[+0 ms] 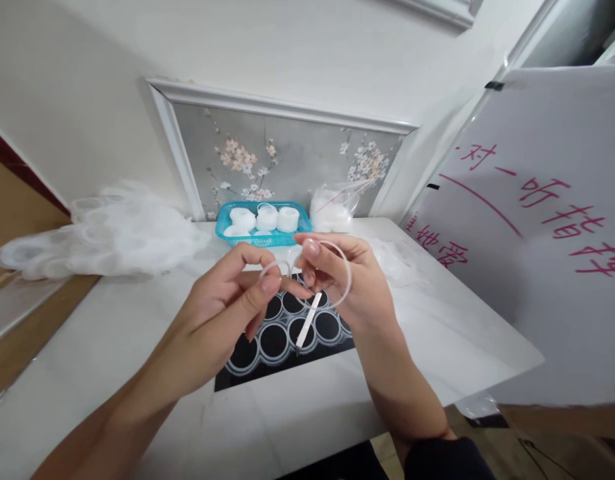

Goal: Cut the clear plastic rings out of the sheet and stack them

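A translucent white plastic ring (350, 279) hangs from my right hand (350, 270), pinched between thumb and fingers. Thumb and index finger of my left hand (237, 293) close on a smaller pale loop (283, 264) just beside it. Whether the loop and the ring are one piece or two, I cannot tell. Both hands are raised above a black mat (273, 343) printed with rows of white-rimmed circles. On the mat, below the right fingers, lies a slim white tool (307, 325) with a dark tip; its kind is unclear.
At the table's back stands a teal plastic basket (260, 241) with several white stacks of rings, beside a clear bag (335, 207) of white items. A heap of translucent rings (122, 233) fills the left. A whiteboard (537, 320) with red writing borders the right; clear plastic (395, 263) lies nearby.
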The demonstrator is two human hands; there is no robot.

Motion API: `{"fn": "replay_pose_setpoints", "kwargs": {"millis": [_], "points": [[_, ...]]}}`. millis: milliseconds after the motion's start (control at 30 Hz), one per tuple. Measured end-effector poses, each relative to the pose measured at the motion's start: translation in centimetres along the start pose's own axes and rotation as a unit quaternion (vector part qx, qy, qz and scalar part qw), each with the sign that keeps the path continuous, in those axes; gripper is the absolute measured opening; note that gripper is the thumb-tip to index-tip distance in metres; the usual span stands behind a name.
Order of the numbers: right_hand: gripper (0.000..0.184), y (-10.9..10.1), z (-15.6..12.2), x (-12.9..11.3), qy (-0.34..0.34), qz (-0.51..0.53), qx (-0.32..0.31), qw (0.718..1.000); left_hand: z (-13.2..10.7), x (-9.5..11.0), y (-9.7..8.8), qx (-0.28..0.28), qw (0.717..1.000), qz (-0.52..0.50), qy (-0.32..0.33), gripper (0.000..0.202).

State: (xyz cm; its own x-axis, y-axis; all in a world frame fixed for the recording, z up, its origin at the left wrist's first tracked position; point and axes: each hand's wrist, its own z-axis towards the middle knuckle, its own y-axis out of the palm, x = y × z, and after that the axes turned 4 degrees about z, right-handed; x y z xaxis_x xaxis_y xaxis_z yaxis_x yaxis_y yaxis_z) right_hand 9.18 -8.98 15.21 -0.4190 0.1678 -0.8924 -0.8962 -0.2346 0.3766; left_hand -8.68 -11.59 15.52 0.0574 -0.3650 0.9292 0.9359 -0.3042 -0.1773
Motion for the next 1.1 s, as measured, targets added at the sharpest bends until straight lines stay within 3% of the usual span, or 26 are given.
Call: {"fn": "replay_pose_setpoints", "kwargs": {"millis": [267, 433, 700, 933, 1100], "points": [[0.028, -0.2, -0.2, -0.6, 0.035, 0.131, -0.087, 0.987, -0.5, 0.1, 0.0, 0.024, 0.998, 0.053, 0.021, 0.009], [0.037, -0.2, -0.3, -0.8, 0.039, 0.173, -0.102, 0.979, -0.9, -0.1, 0.0, 0.044, 0.997, 0.059, 0.027, 0.006], [0.054, -0.4, -0.5, -1.1, 0.035, 0.084, -0.098, 0.991, -0.5, 0.4, -0.4, 0.05, 0.996, -0.05, 0.058, 0.006], [0.026, 0.2, -1.1, -1.0, 0.017, 0.149, -0.125, 0.981, 0.5, 1.0, -1.2, 0.075, 0.982, -0.152, 0.082, 0.01], [0.027, 1.1, -1.7, -0.5, -0.009, 0.088, -0.11, 0.99, 0.9, 0.9, -1.8, 0.067, 0.982, -0.141, 0.104, 0.013]]}}
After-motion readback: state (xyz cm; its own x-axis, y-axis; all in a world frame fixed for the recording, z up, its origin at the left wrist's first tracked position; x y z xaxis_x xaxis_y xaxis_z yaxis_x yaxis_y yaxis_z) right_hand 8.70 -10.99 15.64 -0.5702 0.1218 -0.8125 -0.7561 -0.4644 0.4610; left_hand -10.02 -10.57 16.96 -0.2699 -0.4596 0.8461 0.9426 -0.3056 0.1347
